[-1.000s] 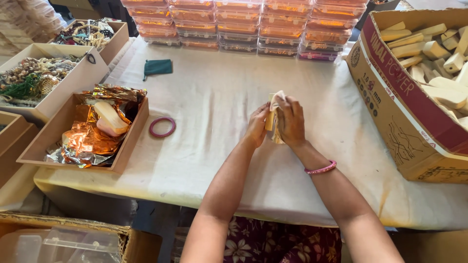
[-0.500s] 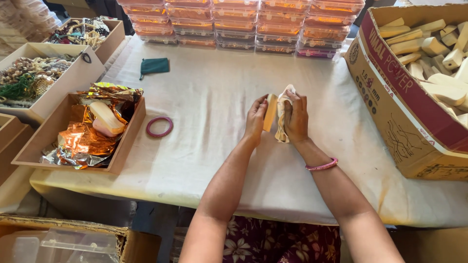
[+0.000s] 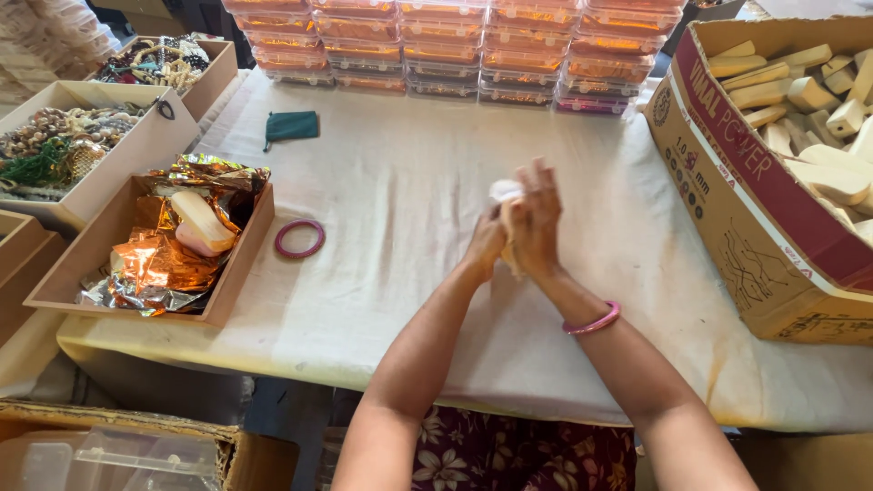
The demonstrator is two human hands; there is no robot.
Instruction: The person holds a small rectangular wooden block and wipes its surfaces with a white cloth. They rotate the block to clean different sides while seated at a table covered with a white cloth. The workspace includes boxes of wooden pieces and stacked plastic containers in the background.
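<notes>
Once apart, hands [image 3: 518, 227] now clasped.

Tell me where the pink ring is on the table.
In the head view the pink ring lies flat on the white cloth, left of both hands, just beside the foil-filled tray.

pale piece [image 3: 506, 193] mostly hidden, carton [image 3: 773, 236] cropped

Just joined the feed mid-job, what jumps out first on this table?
Both hands, left hand and right hand, meet mid-table around a small pale object. At left, a shallow box holds crinkled orange foil, with a pink ring on the cloth beside it. At right stands a big carton of pale blocks; stacked clear containers line the far edge.
</notes>
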